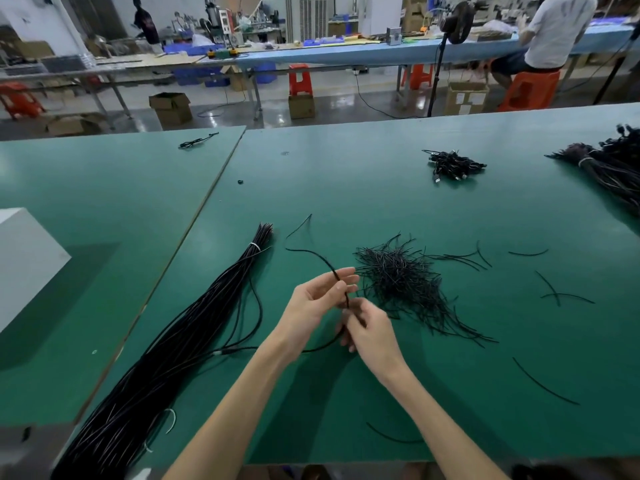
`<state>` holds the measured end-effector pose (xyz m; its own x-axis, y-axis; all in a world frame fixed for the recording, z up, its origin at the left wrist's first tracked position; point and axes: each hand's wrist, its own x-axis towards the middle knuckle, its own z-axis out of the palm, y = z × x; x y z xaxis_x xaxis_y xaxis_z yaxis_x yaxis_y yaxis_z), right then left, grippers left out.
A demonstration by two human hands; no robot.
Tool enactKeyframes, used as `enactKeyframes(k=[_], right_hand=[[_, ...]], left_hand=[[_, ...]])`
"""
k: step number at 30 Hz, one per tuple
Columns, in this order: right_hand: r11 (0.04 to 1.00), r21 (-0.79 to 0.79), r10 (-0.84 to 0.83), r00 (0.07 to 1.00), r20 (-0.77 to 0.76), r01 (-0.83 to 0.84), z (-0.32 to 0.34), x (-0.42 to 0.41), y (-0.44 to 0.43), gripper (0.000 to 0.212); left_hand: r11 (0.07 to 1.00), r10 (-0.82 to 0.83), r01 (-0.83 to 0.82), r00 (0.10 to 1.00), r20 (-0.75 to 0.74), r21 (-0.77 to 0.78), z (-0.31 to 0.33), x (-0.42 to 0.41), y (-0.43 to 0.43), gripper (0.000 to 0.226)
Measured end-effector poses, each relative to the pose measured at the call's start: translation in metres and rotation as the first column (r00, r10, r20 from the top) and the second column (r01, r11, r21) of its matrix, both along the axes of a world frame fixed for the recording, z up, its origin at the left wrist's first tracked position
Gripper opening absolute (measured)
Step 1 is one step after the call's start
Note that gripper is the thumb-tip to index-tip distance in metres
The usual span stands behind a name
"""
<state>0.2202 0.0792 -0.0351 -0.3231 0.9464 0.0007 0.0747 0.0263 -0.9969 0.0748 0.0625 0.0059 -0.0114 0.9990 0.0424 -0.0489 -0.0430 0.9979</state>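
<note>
A single long black cable (311, 254) runs from the green table (346, 188) up into both hands. My left hand (318, 299) holds it between thumb and fingers just above the table. My right hand (367, 330), close below and to the right, pinches the same cable lower down, and the cable loops back under my left wrist. A thick bundle of long black cables (166, 351), tied with a white band near its far end, lies to the left of my hands. To the right of them sits a tangled pile of short black ties (401, 282).
Loose black ties (547, 382) lie scattered at the right. A small heap of finished coiled cables (453, 164) sits farther back, another big bundle (609, 168) at the far right. A white box (24, 261) stands at the left. A person sits at a far bench.
</note>
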Motion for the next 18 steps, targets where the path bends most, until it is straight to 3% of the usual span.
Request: enactKeyframes(k=[3, 6, 9, 13, 18], right_hand=[[0.989, -0.032, -0.151, 0.976, -0.155, 0.147, 0.0, 0.01, 0.003, 0.014], [0.971, -0.082, -0.238, 0.94, -0.244, 0.224, 0.0, 0.014, 0.005, 0.013], [0.948, -0.119, -0.316, 0.905, -0.284, 0.294, 0.0, 0.013, 0.006, 0.013], [0.924, -0.174, -0.382, 0.856, -0.349, 0.341, 0.001, 0.013, 0.009, 0.013], [0.922, -0.211, -0.386, 0.824, -0.415, 0.326, 0.003, 0.012, 0.01, 0.015]], left_hand=[[0.997, 0.023, -0.042, 0.963, -0.267, -0.065, 0.002, -0.013, -0.007, 0.025], [0.975, -0.195, 0.123, 0.873, -0.447, -0.184, 0.002, -0.029, -0.02, 0.026], [0.94, -0.321, 0.229, 0.844, -0.43, -0.253, 0.009, -0.047, -0.031, 0.028], [0.87, -0.452, 0.387, 0.874, -0.18, -0.305, 0.012, -0.069, -0.043, 0.026], [0.946, -0.3, 0.194, 0.823, -0.482, -0.258, 0.001, -0.068, -0.04, 0.02]])
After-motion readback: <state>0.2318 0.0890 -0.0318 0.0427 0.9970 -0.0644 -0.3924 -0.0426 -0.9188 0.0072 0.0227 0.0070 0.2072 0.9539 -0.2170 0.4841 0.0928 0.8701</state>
